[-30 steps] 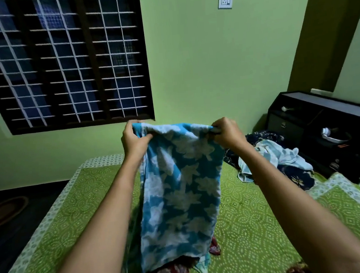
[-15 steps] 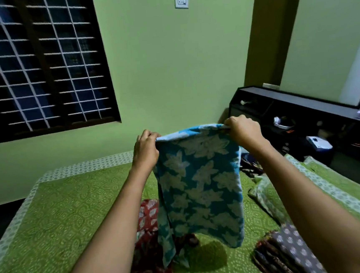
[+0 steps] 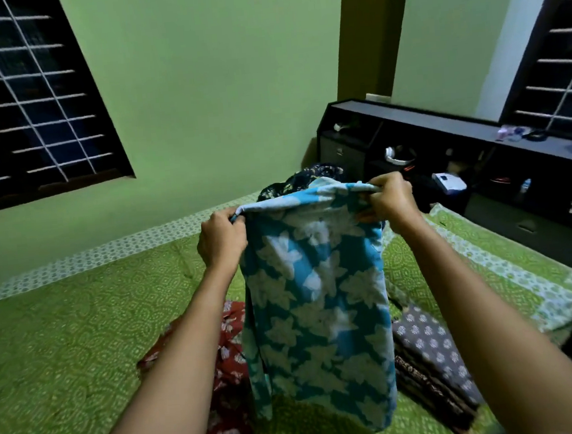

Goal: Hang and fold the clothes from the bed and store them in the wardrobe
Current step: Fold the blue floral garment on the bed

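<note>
Left hand [image 3: 221, 239] and right hand [image 3: 392, 202], each grip pinching top corner of blue floral cloth [image 3: 316, 304]; held taut above bed [image 3: 63, 340], hanging flat, likely for folding.

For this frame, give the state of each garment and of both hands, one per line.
blue floral cloth: held up by its top edge, hanging over the bed
left hand: grips the cloth's top left corner
right hand: grips its top right corner
red floral garment: unfolded, lying on the bed
grey patterned stack: folded, on the bed
dark floral heap: crumpled, unfolded, at the bed's far side
</note>
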`<action>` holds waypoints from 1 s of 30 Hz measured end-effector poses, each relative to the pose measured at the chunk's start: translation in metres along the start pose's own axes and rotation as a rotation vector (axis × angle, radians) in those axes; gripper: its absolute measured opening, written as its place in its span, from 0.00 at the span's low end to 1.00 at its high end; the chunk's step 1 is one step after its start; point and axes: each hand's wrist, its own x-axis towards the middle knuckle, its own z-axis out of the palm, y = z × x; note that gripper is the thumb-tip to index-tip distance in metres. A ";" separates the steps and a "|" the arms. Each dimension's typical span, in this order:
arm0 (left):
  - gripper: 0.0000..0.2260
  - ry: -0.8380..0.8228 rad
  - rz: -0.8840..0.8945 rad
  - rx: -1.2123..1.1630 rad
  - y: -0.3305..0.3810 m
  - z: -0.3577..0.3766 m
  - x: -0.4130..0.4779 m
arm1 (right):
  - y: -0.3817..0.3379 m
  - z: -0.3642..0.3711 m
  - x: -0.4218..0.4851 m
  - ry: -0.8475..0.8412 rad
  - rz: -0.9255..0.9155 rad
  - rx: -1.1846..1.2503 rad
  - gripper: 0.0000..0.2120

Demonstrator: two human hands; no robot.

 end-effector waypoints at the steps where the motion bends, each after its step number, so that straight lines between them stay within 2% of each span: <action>1: 0.12 -0.074 -0.052 -0.137 -0.002 0.010 0.004 | 0.009 0.003 0.006 -0.007 0.030 0.022 0.09; 4: 0.14 -0.246 -0.260 -0.591 -0.006 0.043 0.020 | 0.031 0.014 0.025 -0.021 0.086 0.104 0.12; 7: 0.13 -0.276 -0.361 -0.740 -0.002 0.079 0.039 | 0.049 0.022 0.050 -0.028 0.121 0.173 0.15; 10: 0.11 -0.322 -0.367 -0.858 0.008 0.105 0.058 | 0.065 0.025 0.077 0.009 0.062 0.131 0.12; 13: 0.12 -0.311 -0.290 -0.946 0.027 0.116 0.075 | 0.062 0.022 0.090 0.060 -0.018 0.229 0.18; 15: 0.13 -0.292 -0.224 -1.002 0.039 0.119 0.080 | 0.057 0.021 0.092 0.103 -0.101 0.289 0.17; 18: 0.15 -0.249 -0.173 -1.070 0.042 0.119 0.076 | 0.060 0.022 0.088 0.100 -0.200 0.341 0.12; 21: 0.16 -0.253 -0.187 -1.081 0.027 0.120 0.057 | 0.072 0.022 0.067 0.089 -0.211 0.370 0.11; 24: 0.15 -0.288 -0.279 -1.060 -0.002 0.124 0.025 | 0.102 0.028 0.035 0.067 -0.105 0.370 0.14; 30: 0.12 -0.363 -0.545 -0.904 -0.117 0.149 -0.068 | 0.204 0.052 -0.054 -0.047 0.170 0.137 0.16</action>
